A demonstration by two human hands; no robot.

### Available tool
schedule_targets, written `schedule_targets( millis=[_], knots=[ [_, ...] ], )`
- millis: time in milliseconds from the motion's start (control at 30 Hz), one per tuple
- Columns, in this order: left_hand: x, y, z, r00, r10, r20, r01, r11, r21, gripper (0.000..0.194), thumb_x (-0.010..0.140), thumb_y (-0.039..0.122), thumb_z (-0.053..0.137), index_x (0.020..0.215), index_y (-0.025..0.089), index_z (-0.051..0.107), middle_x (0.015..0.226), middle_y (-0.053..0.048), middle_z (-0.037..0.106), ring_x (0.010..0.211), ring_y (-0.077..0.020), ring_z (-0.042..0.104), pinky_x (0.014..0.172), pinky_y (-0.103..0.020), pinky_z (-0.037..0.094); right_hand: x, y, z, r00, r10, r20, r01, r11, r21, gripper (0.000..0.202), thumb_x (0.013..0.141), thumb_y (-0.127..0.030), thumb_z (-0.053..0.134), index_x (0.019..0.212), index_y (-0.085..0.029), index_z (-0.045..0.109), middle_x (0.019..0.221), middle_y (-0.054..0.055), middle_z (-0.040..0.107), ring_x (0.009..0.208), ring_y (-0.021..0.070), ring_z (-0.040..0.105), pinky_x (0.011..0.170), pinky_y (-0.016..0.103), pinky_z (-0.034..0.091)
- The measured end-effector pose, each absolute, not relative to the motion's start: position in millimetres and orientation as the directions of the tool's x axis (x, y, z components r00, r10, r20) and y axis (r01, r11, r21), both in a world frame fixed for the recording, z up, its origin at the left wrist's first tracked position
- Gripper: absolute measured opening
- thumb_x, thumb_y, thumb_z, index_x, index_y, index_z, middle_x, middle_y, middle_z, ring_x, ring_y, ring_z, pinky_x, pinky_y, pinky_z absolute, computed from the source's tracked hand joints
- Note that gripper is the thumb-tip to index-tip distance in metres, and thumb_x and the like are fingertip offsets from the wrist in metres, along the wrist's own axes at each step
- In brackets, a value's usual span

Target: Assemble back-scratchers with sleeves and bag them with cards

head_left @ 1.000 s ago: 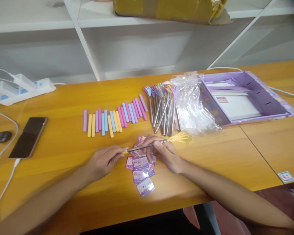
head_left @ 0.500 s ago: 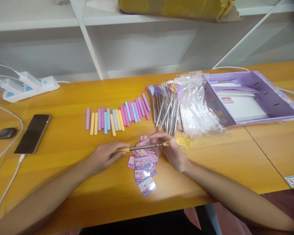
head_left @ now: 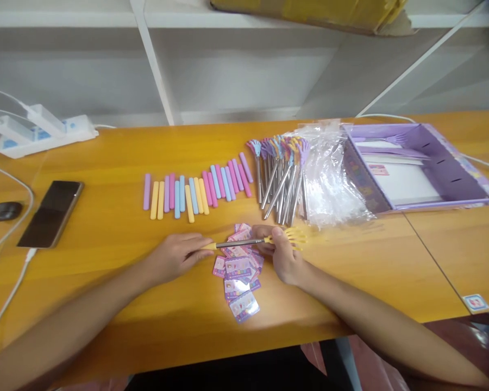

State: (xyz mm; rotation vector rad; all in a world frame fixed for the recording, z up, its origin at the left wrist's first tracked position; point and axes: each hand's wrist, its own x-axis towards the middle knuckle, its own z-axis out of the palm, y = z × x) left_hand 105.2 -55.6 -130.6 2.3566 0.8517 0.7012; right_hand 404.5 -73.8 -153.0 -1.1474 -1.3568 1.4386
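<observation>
Two bare forearms, sleeveless to the frame edge, left hand (head_left: 176, 259) and right hand (head_left: 283, 255) ringless.

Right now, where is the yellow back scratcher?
In the head view, the yellow back scratcher is held level between both hands, just above the pile of small cards, near the table's front edge.

Bare table (head_left: 106, 282) left of the cards (head_left: 238, 269); beyond (blocking), handle row (head_left: 195, 190), scratcher bundle (head_left: 281, 174).

Both hands, left hand (head_left: 178, 256) and right hand (head_left: 283, 258), grip a back scratcher (head_left: 264, 239) (yellow).
</observation>
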Motion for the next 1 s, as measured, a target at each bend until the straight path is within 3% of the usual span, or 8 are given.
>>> schedule_targets(
  millis=[167, 333, 533, 733, 1000],
  knots=[
    [104.4, -55.2, -128.5, 0.647, 0.701, 0.3, 0.395, -0.644, 0.655, 0.025, 0.115, 0.032, 0.058, 0.108, 0.017, 0.077, 0.076, 0.001, 0.066, 0.065, -0.0117, 0.062, 0.062, -0.023, 0.045, 389.6, -79.8, -157.8, -0.108, 0.974, -0.197, -0.036, -0.202, -0.979, 0.077, 0.097, -0.093, 0.046, 0.087, -0.021, 0.068, 0.063, -0.002, 0.041, 0.052, 0.0139, 0.033, 0.05, 0.029, 0.034],
    [101.5, -55.2, -125.9, 0.62, 0.736, 0.273, 0.381, -0.586, 0.715, 0.029, 0.114, 0.03, 0.06, 0.089, 0.019, 0.07, 0.07, 0.004, 0.053, 0.06, -0.0103, 0.053, 0.058, -0.023, 0.038, 376.2, -76.8, -156.4, -0.054, 0.963, -0.264, -0.019, -0.265, -0.964, 0.084, 0.09, -0.1, 0.048, 0.089, -0.019, 0.071, 0.056, -0.002, 0.042, 0.048, 0.014, 0.037, 0.046, 0.028, 0.031],
    [99.1, -54.6, -127.0, 0.573, 0.779, 0.255, 0.361, -0.519, 0.774, 0.037, 0.112, 0.031, 0.062, 0.077, 0.019, 0.057, 0.068, 0.005, 0.043, 0.061, -0.0097, 0.046, 0.059, -0.025, 0.035, 366.6, -66.7, -150.2, -0.024, 0.95, -0.311, 0.067, -0.308, -0.949, 0.083, 0.093, -0.097, 0.044, 0.091, -0.019, 0.074, 0.059, 0.003, 0.053, 0.051, 0.0164, 0.047, 0.047, 0.028, 0.033],
    [98.4, -54.0, -129.0, 0.546, 0.79, 0.279, 0.347, -0.516, 0.783, 0.038, 0.112, 0.029, 0.063, 0.076, 0.02, 0.054, 0.067, 0.005, 0.041, 0.06, -0.0098, 0.045, 0.06, -0.026, 0.034, 352.1, -56.9, -140.3, -0.014, 0.961, -0.275, 0.017, -0.275, -0.961, 0.076, 0.088, -0.094, 0.054, 0.082, -0.02, 0.067, 0.053, -0.004, 0.036, 0.047, 0.0123, 0.032, 0.047, 0.028, 0.024],
    [98.5, -54.0, -130.2, 0.546, 0.793, 0.272, 0.35, -0.51, 0.786, 0.037, 0.111, 0.029, 0.064, 0.076, 0.02, 0.057, 0.067, 0.006, 0.042, 0.06, -0.0097, 0.045, 0.059, -0.026, 0.035, 342.3, -56.7, -144.3, -0.057, 0.961, -0.271, -0.018, -0.272, -0.962, 0.074, 0.085, -0.095, 0.057, 0.079, -0.022, 0.062, 0.053, -0.007, 0.029, 0.045, 0.0109, 0.025, 0.045, 0.028, 0.022]
  ],
)
